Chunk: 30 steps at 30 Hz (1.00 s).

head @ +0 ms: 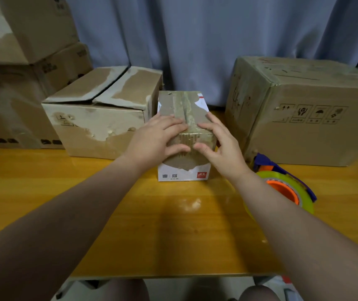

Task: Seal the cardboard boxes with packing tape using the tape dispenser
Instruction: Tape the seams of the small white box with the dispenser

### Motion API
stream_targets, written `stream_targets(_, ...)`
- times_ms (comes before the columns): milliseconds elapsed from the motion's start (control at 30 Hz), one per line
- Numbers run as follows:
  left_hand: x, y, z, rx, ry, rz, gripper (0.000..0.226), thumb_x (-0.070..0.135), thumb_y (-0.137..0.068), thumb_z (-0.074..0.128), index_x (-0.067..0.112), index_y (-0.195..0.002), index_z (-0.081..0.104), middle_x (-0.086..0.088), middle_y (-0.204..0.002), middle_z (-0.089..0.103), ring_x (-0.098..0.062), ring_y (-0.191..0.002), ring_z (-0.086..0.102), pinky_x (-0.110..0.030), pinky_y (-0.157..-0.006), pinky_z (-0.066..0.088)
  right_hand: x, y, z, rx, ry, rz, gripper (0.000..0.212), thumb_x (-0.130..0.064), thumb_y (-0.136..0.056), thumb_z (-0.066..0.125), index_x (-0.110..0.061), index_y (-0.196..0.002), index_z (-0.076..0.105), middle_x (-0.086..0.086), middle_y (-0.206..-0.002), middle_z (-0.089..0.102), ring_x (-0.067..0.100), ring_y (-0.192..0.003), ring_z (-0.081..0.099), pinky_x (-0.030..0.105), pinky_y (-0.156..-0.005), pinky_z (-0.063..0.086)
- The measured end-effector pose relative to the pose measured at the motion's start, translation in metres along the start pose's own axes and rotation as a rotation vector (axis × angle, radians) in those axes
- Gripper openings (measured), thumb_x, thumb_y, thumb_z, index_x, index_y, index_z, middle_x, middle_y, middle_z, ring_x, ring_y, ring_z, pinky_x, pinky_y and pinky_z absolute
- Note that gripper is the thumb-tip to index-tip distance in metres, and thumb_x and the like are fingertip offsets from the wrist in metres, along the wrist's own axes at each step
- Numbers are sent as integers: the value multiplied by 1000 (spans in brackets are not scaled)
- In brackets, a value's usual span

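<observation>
A small box [182, 172], brown with white printed corners, stands near the middle of the wooden worktop [152, 224], and a strip of clear tape [184, 103] runs along its top seam and down over its near edge. Both hands rest on that near top edge. The left hand [156, 137] lies on the left half of the box, its fingers [173, 124] nearly straight, slightly spread and flat on the top, with the thumb pressed against the front face. The right hand [221, 144] mirrors it on the right half, fingers [210, 124] apart and laid flat on the top, thumb on the front face; the two thumbs almost meet over the tape. Just right of the small box, beside the right wrist, the tape dispenser [286, 185] lies on the worktop, with a blue frame, an orange hub and a yellowish roll. To the left of the small box, touching or nearly touching it, sits a worn carton [100, 118] with its flaps loose. To the right stands a larger closed carton [304, 118]. Further left, more cartons [21, 61] are stacked, and a grey-blue curtain [195, 40] hangs behind the box.
</observation>
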<state>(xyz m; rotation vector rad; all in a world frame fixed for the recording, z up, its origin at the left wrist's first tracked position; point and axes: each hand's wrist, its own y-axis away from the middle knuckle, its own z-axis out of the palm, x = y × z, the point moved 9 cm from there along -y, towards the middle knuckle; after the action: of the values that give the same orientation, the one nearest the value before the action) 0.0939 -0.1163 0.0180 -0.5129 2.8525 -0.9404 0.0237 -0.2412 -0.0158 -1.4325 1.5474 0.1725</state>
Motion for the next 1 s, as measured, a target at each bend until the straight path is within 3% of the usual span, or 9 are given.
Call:
stream_targets(133,22,-16,3,36,-256,-123,51,50,-94,31,14,-85,66,-8,-82,65,-33,-73,63,-38,-73,49,0,-10,-12,389,-283,236,40,-32,-103,38,-8,-92,68,-3,-104,65,12,-104,57,35,-97,42)
stream_targets(300,28,-3,7,172,-374,98,42,42,-102,33,12,-98,63,-5,-94,66,-27,-84,62,-37,-74,48,4,-3,8,403,-97,112,40,-30,-100,35,-4,-118,59,12,-130,57,16,-121,50,24,-104,38)
stream_targets(400,21,9,0,170,-144,173,34,29,-98,45,6,-117,63,-12,-119,63,-30,-114,57,-38,-99,41,6,6,3,365,-104,46,30,-24,-100,42,-6,-111,63,12,-143,46,4,-129,37,4,-101,27)
stream_targets(500,-11,29,1,125,352,-232,36,19,-98,48,11,-133,52,0,-149,36,-8,-136,31,-17,-110,24,7,6,-1,310,-115,31,27,-24,-99,47,-10,-114,64,1,-139,46,5,-131,38,10,-104,32)
stream_targets(567,-21,46,11,132,657,-473,45,20,-98,48,17,-142,39,11,-150,29,6,-131,29,-12,-108,28,8,9,-2,295,-114,37,27,-24,-99,49,-12,-118,64,-1,-132,55,8,-125,48,19,-102,40)
stream_targets(667,-23,55,19,146,950,-592,56,16,-97,50,28,-147,27,23,-131,47,6,-122,45,-27,-107,40,2,14,-4,270,-94,66,27,-21,-99,50,-13,-121,63,-4,-116,63,-3,-103,53,9,-88,42)
stream_targets(733,-22,58,21,105,982,-586,62,13,-97,51,36,-146,21,31,-125,45,4,-123,46,-31,-108,40,-4,17,-5,239,-63,107,29,-21,-99,51,-17,-126,60,-6,-114,62,-2,-100,52,6,-84,41)
stream_targets(900,2,74,18,-96,877,-480,89,3,-90,59,49,-145,7,21,-142,35,7,-125,41,-28,-107,39,-27,46,1,134,7,221,39,-39,-100,43,-30,-138,46,-1,-137,47,11,-122,43,29,-102,40)
stream_targets(1000,26,82,-2,-86,799,-416,73,18,-91,61,46,-142,18,13,-141,39,3,-122,44,-22,-99,45,-40,70,-7,195,-56,335,44,-54,-91,47,-38,-131,52,1,-134,33,12,-119,35,27,-103,32)
